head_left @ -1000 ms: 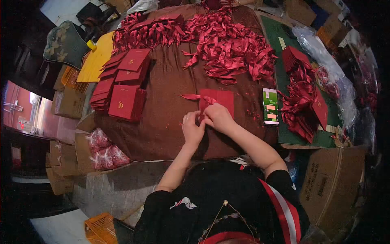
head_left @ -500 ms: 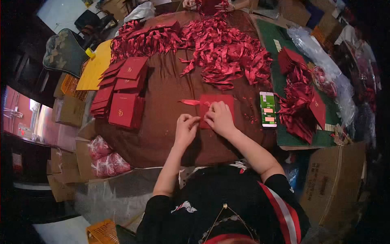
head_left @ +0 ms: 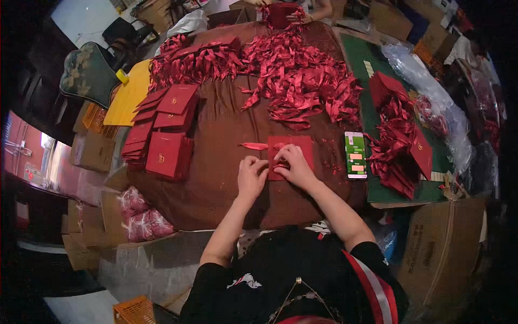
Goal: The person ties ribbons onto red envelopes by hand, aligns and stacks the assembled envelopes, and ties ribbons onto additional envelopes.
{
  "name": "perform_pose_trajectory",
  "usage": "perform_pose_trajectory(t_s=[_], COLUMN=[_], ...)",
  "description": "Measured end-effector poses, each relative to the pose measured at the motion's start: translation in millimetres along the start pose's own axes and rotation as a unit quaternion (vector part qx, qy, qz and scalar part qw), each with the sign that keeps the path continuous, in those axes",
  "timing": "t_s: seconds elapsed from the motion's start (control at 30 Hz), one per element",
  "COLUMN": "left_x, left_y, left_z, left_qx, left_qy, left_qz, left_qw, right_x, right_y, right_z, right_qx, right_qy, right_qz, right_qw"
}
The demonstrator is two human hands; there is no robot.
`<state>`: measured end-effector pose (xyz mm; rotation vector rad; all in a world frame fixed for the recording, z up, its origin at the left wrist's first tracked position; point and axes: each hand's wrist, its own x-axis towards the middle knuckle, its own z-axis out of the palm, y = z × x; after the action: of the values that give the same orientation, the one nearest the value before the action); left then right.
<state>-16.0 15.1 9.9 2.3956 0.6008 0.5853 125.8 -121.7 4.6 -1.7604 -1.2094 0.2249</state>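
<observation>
A flat red square pouch or card (head_left: 303, 154) lies on the brown cloth in front of me, with a red ribbon (head_left: 253, 146) sticking out from its left side. Over the pouch my right hand (head_left: 295, 166) is bent, thumb and fingers drawn together around a bit of red ribbon. My left hand (head_left: 252, 176) is at the pouch's lower left edge, fingers curled and closed; whatever is between its fingertips is hidden. Stacked red pouches with gold print (head_left: 167, 155) sit to the left. A large heap of red ribbons (head_left: 307, 81) lies beyond my hands.
A lit phone (head_left: 355, 155) lies right of my hands. More ribboned red pouches (head_left: 394, 140) rest on a green mat (head_left: 353, 51). Another person's hands (head_left: 297, 17) hold red items at the far edge. Cardboard boxes (head_left: 442, 248) and bagged red goods (head_left: 143, 218) stand below.
The whole view has shifted slightly downward in the frame. My left hand has drawn its fingers closer to the pouch's edge; my right hand remains over the pouch, its fingers shifted lower on it.
</observation>
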Motion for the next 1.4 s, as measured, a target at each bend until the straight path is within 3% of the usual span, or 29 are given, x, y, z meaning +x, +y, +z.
perform_pose_trajectory(t_s=[0.13, 0.23, 0.27, 0.33, 0.37, 0.43, 0.5, 0.53, 0.57, 0.6, 0.67, 0.8, 0.87, 0.9, 0.97, 1.07, 1.1, 1.23, 1.33, 1.4], left_x=[4.7, 3.0, 2.3, 4.9, 6.8, 10.0, 16.6, 15.6, 11.8, 8.9, 1.7, -16.6, -24.6, -30.3, -43.4, -60.6, -63.9, -76.9, -71.8, -59.1], left_y=[1.9, 14.8, 8.2, 5.8, 2.2, -29.2, -61.4, -64.8, -71.9, -61.3, -44.8, -2.5, 19.0, 30.1, 28.7, 23.6, 22.5, 22.6, 24.1, 36.5], left_z=[5.6, -1.4, 1.6, -6.2, -12.1, -23.7, -52.1, -71.5, -82.4, -86.7, -80.6, -50.9, -34.1, -25.0, 2.0, 12.4, 16.3, 5.9, -12.1, -40.6], left_qx=[-0.008, 0.111, 0.119, 0.156, 0.164, 0.237, 0.248, 0.25, 0.204, 0.2, 0.202, 0.103, 0.084, 0.093, 0.124, 0.195, 0.138, 0.127, 0.04, 0.034], left_qy=[0.005, -0.03, -0.03, -0.04, -0.088, -0.042, 0.003, 0.014, -0.038, -0.022, 0.005, -0.048, -0.106, -0.121, -0.114, -0.063, -0.032, -0.02, 0.046, 0.105], left_qz=[0.043, 0.062, 0.08, 0.092, 0.074, 0.095, 0.031, 0.051, 0.037, 0.046, 0.071, 0.193, 0.207, 0.171, 0.128, 0.182, 0.183, 0.192, 0.19, 0.195], left_qw=[0.999, 0.991, 0.989, 0.983, 0.98, 0.966, 0.968, 0.967, 0.978, 0.979, 0.977, 0.975, 0.969, 0.973, 0.977, 0.962, 0.973, 0.973, 0.98, 0.975], right_x=[3.2, -4.3, -5.8, -12.5, -15.8, -14.4, -16.0, -16.5, -17.2, -16.4, -11.3, 29.2, 61.4, 78.0, 103.6, 127.2, 132.2, 132.9, 129.4, 140.7], right_y=[0.8, -23.2, -36.7, -22.0, -9.9, -13.0, -3.2, -2.7, 3.0, 1.1, -7.9, -9.0, -4.6, 0.7, 16.8, 38.2, 50.7, 63.9, 44.1, 31.1], right_z=[-0.6, -9.0, -13.5, -8.2, -6.8, -13.8, -16.2, -17.4, -14.4, -15.1, -23.1, -38.1, -43.4, -41.2, -32.7, -15.5, -6.3, -6.0, -26.6, -56.4], right_qx=[-0.035, -0.239, -0.304, -0.269, -0.276, -0.282, -0.286, -0.278, -0.299, -0.297, -0.299, -0.205, -0.18, -0.147, -0.166, -0.246, -0.289, -0.325, -0.212, -0.153], right_qy=[-0.003, 0.073, 0.083, 0.078, 0.077, 0.06, 0.063, 0.064, 0.068, 0.071, 0.033, 0.109, 0.142, 0.147, 0.105, 0.054, 0.062, 0.051, 0.208, 0.255], right_qz=[-0.026, -0.06, -0.025, 0.054, 0.045, 0.05, 0.042, 0.036, 0.029, 0.031, 0.044, -0.005, -0.052, -0.063, -0.017, 0.029, 0.033, -0.036, -0.07, -0.049], right_qw=[0.999, 0.966, 0.949, 0.958, 0.957, 0.956, 0.955, 0.958, 0.951, 0.952, 0.953, 0.973, 0.972, 0.976, 0.98, 0.967, 0.955, 0.944, 0.952, 0.953])
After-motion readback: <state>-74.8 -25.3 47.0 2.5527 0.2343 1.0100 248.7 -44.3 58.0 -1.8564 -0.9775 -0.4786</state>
